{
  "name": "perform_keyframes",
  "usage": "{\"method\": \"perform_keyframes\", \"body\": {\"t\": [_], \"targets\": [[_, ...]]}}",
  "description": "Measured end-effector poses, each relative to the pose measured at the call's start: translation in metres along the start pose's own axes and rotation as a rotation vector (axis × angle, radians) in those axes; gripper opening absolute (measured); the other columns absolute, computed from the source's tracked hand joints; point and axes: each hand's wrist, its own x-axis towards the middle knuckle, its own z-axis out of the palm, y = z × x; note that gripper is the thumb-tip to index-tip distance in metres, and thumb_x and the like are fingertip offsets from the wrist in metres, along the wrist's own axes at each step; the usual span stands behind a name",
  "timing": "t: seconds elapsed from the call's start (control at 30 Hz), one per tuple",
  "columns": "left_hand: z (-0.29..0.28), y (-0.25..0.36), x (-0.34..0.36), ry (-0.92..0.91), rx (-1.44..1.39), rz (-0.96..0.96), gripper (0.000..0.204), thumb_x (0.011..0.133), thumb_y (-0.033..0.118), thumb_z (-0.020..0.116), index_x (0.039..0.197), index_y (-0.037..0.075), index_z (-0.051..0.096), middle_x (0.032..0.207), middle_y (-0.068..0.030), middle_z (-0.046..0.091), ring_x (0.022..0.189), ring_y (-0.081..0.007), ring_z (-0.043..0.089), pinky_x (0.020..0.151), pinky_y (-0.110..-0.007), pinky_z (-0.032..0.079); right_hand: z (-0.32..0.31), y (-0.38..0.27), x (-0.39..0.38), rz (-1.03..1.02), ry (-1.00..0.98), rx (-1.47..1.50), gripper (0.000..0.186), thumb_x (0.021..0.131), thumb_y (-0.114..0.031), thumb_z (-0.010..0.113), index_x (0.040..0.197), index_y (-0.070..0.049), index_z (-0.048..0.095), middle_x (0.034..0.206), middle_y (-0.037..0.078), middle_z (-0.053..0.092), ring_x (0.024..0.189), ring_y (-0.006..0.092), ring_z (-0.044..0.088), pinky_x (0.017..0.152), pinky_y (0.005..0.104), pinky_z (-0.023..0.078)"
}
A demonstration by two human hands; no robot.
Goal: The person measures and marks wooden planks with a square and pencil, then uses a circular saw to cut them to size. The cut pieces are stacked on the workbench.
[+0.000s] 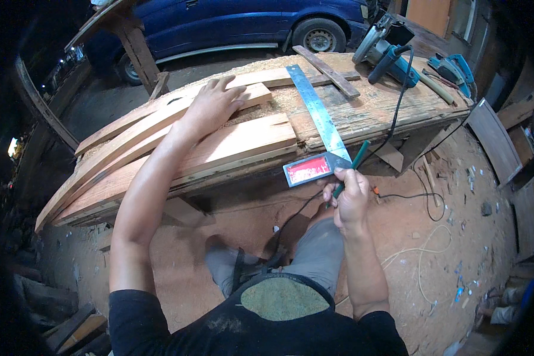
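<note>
Red earth and sawdust cover the floor under the person's legs, with a black cable and a pale cord trailing across it.

The right hand is nearest, closed in a fist around a green pencil that sticks up past the knuckles. The same hand's fingertips touch the red-faced stock of a try square, which hangs just off the near edge of the bench. The square's steel blade runs away from the hand, up across the benchtop, lying flat on it.

To the left, long planks lie stacked side by side on the bench, their ends butting close to the blade. The left hand lies on them palm down, fingers spread flat on the upper plank, grasping nothing.

Farther back a thin batten lies angled on the bench beyond the blade's far end. At the far right corner sits a teal circular saw, its cable dropping over the edge, and a second teal power tool just beside it.

Beyond the bench a blue car stands parked.
</note>
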Motion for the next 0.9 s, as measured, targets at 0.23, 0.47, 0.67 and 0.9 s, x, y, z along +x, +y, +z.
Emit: {"method": "perform_keyframes", "body": {"t": [0.23,0.47,0.67,0.9], "targets": [[-0.037,0.056,-0.051,-0.193,-0.251,0.016,0.068,0.090,0.049,0.078,0.136,0.001,0.063,0.129,-0.0208,0.063,0.124,-0.0373,0.059,0.108,-0.046,0.048,-0.015,0.008,-0.003,-0.004,0.008,0.072,0.020,0.099,-0.019,0.057,0.095,-0.003,0.069,0.079,0.015,0.074,0.050,0.0121,0.060,0.041,0.0230,0.038],[-0.024,0.051,-0.057,-0.125,-0.283,0.068,0.075,0.083,0.044,0.086,0.141,0.002,0.062,0.130,-0.0182,0.061,0.124,-0.0354,0.057,0.106,-0.047,0.047,-0.004,0.007,-0.005,-0.039,-0.018,0.104,0.019,0.099,-0.018,0.057,0.096,-0.003,0.069,0.081,0.014,0.073,0.051,0.0130,0.061,0.042,0.0236,0.040],[-0.022,0.077,-0.035,-0.066,-0.338,0.131,0.073,0.083,0.043,0.086,0.140,0.003,0.064,0.129,-0.0175,0.061,0.123,-0.0353,0.056,0.106,-0.046,0.046,0.015,0.007,0.001,-0.038,-0.059,0.138,0.017,0.099,-0.016,0.058,0.097,-0.002,0.069,0.080,0.014,0.073,0.052,0.0148,0.061,0.043,0.0245,0.039],[0.002,0.086,-0.013,-0.080,-0.628,-0.039,0.045,0.108,0.039,0.055,0.126,0.002,0.071,0.118,-0.0213,0.069,0.120,-0.0356,0.060,0.107,-0.048,0.046,0.013,0.019,-0.003,0.023,-0.059,0.073,0.018,0.099,-0.015,0.057,0.097,-0.001,0.069,0.079,0.014,0.073,0.049,0.0133,0.060,0.042,0.0236,0.037]]}}
